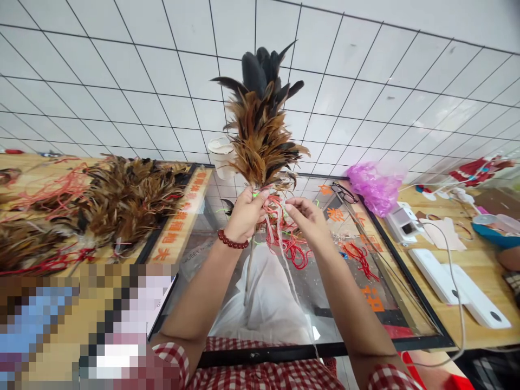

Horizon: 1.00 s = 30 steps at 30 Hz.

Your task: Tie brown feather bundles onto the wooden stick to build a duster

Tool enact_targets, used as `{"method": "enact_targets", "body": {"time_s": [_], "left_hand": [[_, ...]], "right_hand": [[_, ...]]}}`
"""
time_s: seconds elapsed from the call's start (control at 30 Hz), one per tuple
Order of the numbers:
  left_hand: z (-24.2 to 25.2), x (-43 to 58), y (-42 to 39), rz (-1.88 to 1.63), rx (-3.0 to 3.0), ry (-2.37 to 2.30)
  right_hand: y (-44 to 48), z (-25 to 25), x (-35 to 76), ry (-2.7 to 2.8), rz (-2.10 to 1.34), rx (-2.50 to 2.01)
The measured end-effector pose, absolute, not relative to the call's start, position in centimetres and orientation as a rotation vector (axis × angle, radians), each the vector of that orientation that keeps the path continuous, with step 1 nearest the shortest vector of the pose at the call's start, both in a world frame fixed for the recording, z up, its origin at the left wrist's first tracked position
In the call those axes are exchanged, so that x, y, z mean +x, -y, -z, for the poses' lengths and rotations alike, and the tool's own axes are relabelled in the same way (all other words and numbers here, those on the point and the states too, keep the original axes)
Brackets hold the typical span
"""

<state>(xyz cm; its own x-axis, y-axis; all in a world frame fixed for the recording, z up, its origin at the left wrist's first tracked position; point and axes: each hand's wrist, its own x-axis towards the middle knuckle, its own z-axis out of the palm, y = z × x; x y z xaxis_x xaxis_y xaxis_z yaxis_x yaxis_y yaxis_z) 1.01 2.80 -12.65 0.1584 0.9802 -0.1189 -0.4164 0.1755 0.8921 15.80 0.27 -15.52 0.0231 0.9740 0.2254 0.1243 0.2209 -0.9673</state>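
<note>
A feather duster (260, 130) with brown and black feathers stands upright before me, its thin stick (248, 271) running down toward my lap. My left hand (246, 211), a beaded bracelet at its wrist, is closed around the duster just under the feathers. To its right, my right hand (304, 216) has thumb and forefinger pinched together at a pale string (284, 254); the string hangs down past the table edge. Red cords (294, 252) dangle in loose loops below and between the hands. The exact pinch point is partly hidden.
A glass-topped table (325, 303) with a black frame lies under my arms. Feather bundles (130, 200) are heaped at left. A white cup (222, 154) stands behind the duster. Glasses (344, 192), a pink plastic bag (377, 187) and white power strips (459, 287) with a cable lie at right.
</note>
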Motion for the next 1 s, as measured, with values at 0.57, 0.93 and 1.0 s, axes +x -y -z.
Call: {"method": "enact_targets", "body": {"time_s": [0.57,0.93,1.0], "left_hand": [[10.2,-6.9,-3.8,-1.534,0.858,-1.003],[10.0,-3.7,-2.7,-1.35,0.905,-0.907],[10.1,-3.5,-2.7,-1.348,0.912,-0.892]], "right_hand": [[2.8,19.6,28.8,1.084,-1.248,-1.213],[0.6,15.1,16.9,1.646,-0.706,-1.221],[0.9,14.9,14.9,1.71,-0.569,-1.206]]}}
